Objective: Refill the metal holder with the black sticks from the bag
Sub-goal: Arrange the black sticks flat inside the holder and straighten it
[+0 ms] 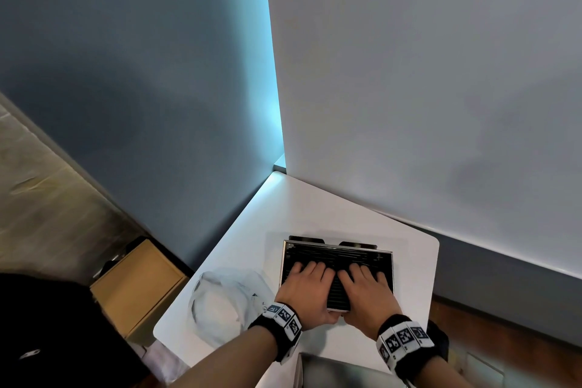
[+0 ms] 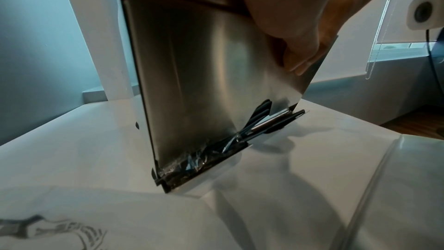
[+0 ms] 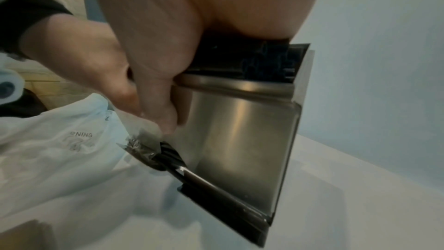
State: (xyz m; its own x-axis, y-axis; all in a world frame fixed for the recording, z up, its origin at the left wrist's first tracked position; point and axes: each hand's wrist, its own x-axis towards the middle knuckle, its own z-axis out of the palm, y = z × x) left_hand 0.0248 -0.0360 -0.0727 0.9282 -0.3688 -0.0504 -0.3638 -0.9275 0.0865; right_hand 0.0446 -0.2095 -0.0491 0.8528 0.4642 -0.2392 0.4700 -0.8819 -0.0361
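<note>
The metal holder (image 1: 392, 264) stands on the white table (image 1: 315, 205), its open top filled with black sticks (image 1: 333, 253). My left hand (image 1: 304, 285) and right hand (image 1: 365, 288) lie side by side on the sticks, fingers straight, pressing down. Both thumbs hang down the holder's front wall (image 2: 192, 83), the left thumb (image 2: 300, 54) flat against the steel. More black sticks (image 2: 271, 121) poke from the slot at the base, some in clear film. The right wrist view shows the front wall (image 3: 240, 130), the sticks (image 3: 252, 58) under my palm, and the plastic bag (image 3: 60, 130) to the left.
The crumpled clear bag (image 1: 220, 299) lies left of the holder. White partition walls close the table's far side and corner. A cardboard box (image 1: 138, 290) sits on the floor to the left. A grey metal piece (image 1: 340, 372) lies at the table's near edge.
</note>
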